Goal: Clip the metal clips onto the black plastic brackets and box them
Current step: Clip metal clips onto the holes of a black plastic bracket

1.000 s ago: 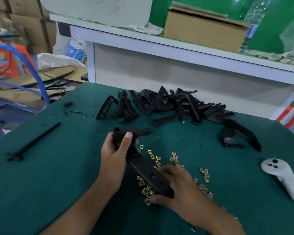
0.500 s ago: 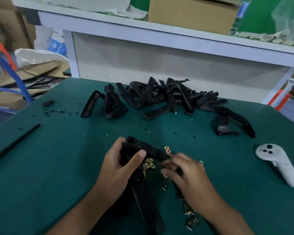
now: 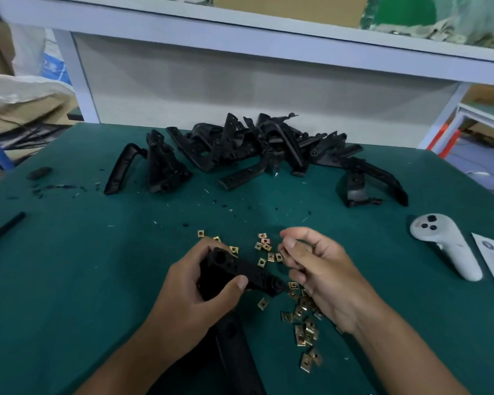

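Soft, even indoor light falls from overhead, moderately bright, with only faint shadows beneath the hands on the green table (image 3: 69, 280). No harsh glare. Wide-angle bending curves the shelf (image 3: 268, 38) edge toward 12 o'clock. The corners at 10 and 2 o'clock look smeared and blurry.

A green-covered work table (image 3: 69, 280) fills the lower frame; behind it, across the upper frame, runs a white shelf (image 3: 268, 35) on white posts, with a pale grey back panel (image 3: 240, 89) beneath. On the shelf, top centre, sits a cardboard box (image 3: 291, 10), with green sheeting (image 3: 405, 10) at upper right. At the left edge lie flattened cardboard (image 3: 26, 109) and a white sack (image 3: 26, 86); at the right edge, a second white frame (image 3: 474, 109) over a greyish floor (image 3: 468, 155). Lighting is even and soft.
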A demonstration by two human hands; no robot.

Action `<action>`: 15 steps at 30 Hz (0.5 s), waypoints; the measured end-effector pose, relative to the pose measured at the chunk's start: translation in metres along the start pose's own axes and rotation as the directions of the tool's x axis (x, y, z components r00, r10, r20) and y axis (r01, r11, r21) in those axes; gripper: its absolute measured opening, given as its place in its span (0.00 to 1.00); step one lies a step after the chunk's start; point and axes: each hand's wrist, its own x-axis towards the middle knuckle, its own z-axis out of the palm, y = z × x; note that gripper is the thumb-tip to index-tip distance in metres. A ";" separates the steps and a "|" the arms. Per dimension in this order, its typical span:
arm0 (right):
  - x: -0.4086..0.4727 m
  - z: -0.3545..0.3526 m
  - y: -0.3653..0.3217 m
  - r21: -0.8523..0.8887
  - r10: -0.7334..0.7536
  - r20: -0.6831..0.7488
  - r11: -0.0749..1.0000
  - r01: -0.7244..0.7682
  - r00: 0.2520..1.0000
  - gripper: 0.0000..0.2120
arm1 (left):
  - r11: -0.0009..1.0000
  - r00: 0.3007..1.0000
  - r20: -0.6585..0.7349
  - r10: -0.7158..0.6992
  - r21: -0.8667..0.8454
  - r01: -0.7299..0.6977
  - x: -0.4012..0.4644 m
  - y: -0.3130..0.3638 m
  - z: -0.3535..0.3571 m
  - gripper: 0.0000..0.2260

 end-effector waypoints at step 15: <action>0.000 0.002 0.001 0.084 0.048 0.134 0.995 -0.060 0.990 0.14 | 0.998 0.999 0.033 0.006 0.055 -0.007 0.000 0.003 0.000 0.12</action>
